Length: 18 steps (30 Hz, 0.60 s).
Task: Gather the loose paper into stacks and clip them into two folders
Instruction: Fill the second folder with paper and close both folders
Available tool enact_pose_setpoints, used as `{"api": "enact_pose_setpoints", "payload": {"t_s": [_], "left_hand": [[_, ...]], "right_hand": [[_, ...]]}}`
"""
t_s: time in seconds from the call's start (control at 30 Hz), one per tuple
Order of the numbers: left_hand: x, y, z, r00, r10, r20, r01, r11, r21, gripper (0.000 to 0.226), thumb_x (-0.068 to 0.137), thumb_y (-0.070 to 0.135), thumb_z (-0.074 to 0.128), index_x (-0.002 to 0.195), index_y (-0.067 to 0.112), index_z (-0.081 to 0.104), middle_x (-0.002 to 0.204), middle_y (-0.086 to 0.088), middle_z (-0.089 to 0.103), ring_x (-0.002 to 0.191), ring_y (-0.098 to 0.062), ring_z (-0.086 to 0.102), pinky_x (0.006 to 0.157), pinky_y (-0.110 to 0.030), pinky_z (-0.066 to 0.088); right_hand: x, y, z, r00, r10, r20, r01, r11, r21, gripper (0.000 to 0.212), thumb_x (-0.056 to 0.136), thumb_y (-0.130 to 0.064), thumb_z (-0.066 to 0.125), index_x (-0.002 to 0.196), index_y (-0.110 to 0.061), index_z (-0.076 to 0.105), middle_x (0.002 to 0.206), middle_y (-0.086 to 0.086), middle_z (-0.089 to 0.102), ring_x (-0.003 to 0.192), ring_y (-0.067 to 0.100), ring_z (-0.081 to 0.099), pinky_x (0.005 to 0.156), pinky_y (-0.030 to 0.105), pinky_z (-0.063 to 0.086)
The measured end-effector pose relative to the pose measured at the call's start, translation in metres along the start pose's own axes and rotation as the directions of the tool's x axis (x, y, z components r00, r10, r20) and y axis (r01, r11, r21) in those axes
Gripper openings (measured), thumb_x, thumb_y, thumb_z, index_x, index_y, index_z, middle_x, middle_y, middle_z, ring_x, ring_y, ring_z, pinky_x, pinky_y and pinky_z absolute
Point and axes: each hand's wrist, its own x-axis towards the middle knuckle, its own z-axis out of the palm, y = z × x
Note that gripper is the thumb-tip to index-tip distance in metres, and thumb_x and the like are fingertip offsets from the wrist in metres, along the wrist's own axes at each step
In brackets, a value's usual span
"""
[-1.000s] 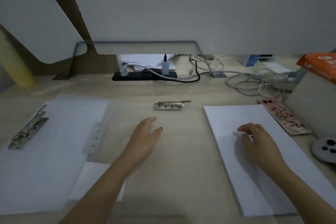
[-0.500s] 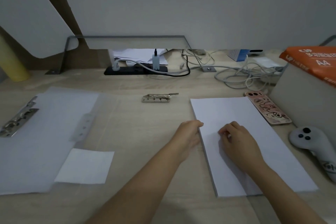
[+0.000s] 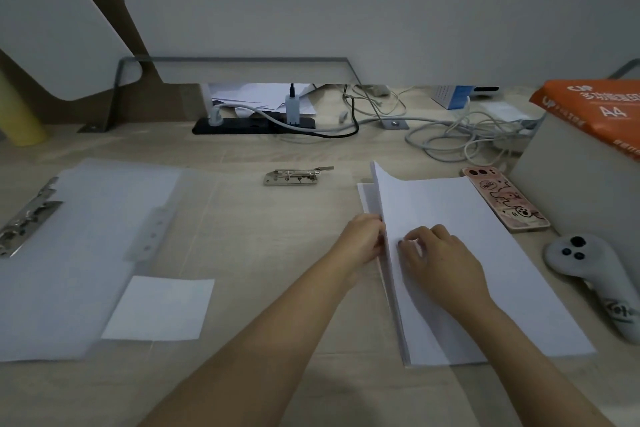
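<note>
left hand grip hidden beneath paper stack, folder cropped

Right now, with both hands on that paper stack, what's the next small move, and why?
Probably lift the top sheets clear, ready for the open folder on the left. The left hand holds their raised left edge, parted from the lower paper stack, while the right hand rests curled on top.

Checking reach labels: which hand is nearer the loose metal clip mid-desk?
Left. The left hand holds the left edge of the paper stack, closer to the camera and right of the metal clip. The right hand rests further right, on top of the stack.
</note>
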Motion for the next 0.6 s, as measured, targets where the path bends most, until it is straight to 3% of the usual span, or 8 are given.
{"api": "enact_pose_setpoints", "payload": {"t_s": [0.1, 0.17, 0.23, 0.3, 0.37, 0.43, 0.5, 0.6], "left_hand": [[-0.013, -0.017, 0.004, 0.994, 0.094, 0.057, -0.092, 0.995, -0.038, 0.03, 0.094, 0.006, 0.038, 0.111, 0.021, 0.058, 0.081, 0.004, 0.067, 0.069, -0.005, 0.062, 0.062, -0.015, 0.05], [-0.015, -0.03, 0.009, 0.978, 0.207, 0.036, -0.21, 0.973, 0.094, 0.038, 0.096, 0.007, 0.037, 0.126, 0.022, 0.054, 0.11, 0.001, 0.065, 0.09, -0.004, 0.063, 0.078, -0.015, 0.048], [-0.014, -0.038, 0.015, 0.948, 0.317, -0.029, -0.291, 0.9, 0.324, 0.039, 0.097, 0.007, 0.034, 0.131, 0.014, 0.051, 0.141, -0.002, 0.044, 0.128, -0.014, 0.044, 0.102, -0.021, 0.035], [-0.014, -0.041, 0.021, 0.934, 0.346, -0.087, -0.275, 0.853, 0.443, 0.036, 0.097, 0.009, 0.032, 0.126, 0.008, 0.053, 0.155, -0.005, 0.019, 0.142, -0.019, 0.022, 0.115, -0.03, 0.022], [-0.016, -0.036, 0.024, 0.96, 0.262, -0.103, -0.194, 0.88, 0.434, 0.029, 0.092, 0.01, 0.035, 0.11, -0.001, 0.055, 0.155, -0.007, 0.015, 0.138, -0.029, 0.029, 0.111, -0.042, 0.029], [-0.019, -0.025, 0.022, 0.983, 0.14, -0.122, -0.081, 0.913, 0.4, 0.033, 0.089, 0.009, 0.039, 0.114, -0.011, 0.049, 0.147, -0.011, 0.027, 0.126, -0.036, 0.041, 0.092, -0.041, 0.04], [-0.018, -0.015, 0.018, 0.996, 0.053, -0.077, -0.02, 0.925, 0.38, 0.036, 0.087, 0.011, 0.045, 0.118, -0.007, 0.051, 0.129, -0.013, 0.044, 0.11, -0.034, 0.05, 0.079, -0.033, 0.037], [-0.016, -0.004, 0.007, 0.999, -0.034, -0.017, 0.037, 0.984, 0.175, 0.034, 0.075, 0.019, 0.057, 0.107, 0.008, 0.058, 0.105, -0.007, 0.053, 0.093, -0.022, 0.049, 0.083, -0.031, 0.043]], "right_hand": [[0.002, -0.003, -0.003, 0.996, 0.076, 0.043, -0.08, 0.991, 0.108, 0.037, 0.091, -0.045, 0.043, 0.114, -0.021, 0.06, 0.114, 0.005, 0.056, 0.102, 0.024, 0.055, 0.076, 0.031, 0.042], [0.002, -0.004, -0.005, 0.991, 0.111, 0.08, -0.123, 0.979, 0.162, 0.04, 0.091, -0.048, 0.041, 0.115, -0.022, 0.06, 0.115, 0.005, 0.055, 0.104, 0.023, 0.055, 0.076, 0.03, 0.04], [0.001, -0.004, -0.005, 0.988, 0.123, 0.089, -0.138, 0.972, 0.19, 0.04, 0.091, -0.048, 0.04, 0.113, -0.023, 0.062, 0.113, 0.005, 0.055, 0.102, 0.023, 0.056, 0.075, 0.029, 0.037], [0.0, -0.004, -0.005, 0.988, 0.122, 0.091, -0.137, 0.972, 0.192, 0.038, 0.091, -0.047, 0.041, 0.112, -0.023, 0.063, 0.113, 0.006, 0.056, 0.101, 0.024, 0.056, 0.075, 0.029, 0.037], [-0.001, -0.004, -0.004, 0.989, 0.113, 0.096, -0.129, 0.974, 0.188, 0.037, 0.091, -0.045, 0.042, 0.113, -0.024, 0.064, 0.115, 0.006, 0.055, 0.102, 0.024, 0.055, 0.075, 0.029, 0.039], [-0.002, -0.005, -0.005, 0.989, 0.112, 0.094, -0.129, 0.973, 0.19, 0.036, 0.091, -0.044, 0.043, 0.113, -0.024, 0.064, 0.115, 0.006, 0.054, 0.102, 0.023, 0.054, 0.076, 0.03, 0.039], [-0.002, -0.005, -0.005, 0.989, 0.112, 0.098, -0.128, 0.976, 0.179, 0.037, 0.092, -0.044, 0.041, 0.114, -0.023, 0.063, 0.116, 0.005, 0.054, 0.103, 0.023, 0.053, 0.076, 0.029, 0.038], [-0.002, -0.004, -0.005, 0.988, 0.106, 0.108, -0.123, 0.979, 0.162, 0.04, 0.093, -0.046, 0.039, 0.112, -0.022, 0.064, 0.117, 0.004, 0.053, 0.103, 0.022, 0.053, 0.076, 0.029, 0.039]]}}
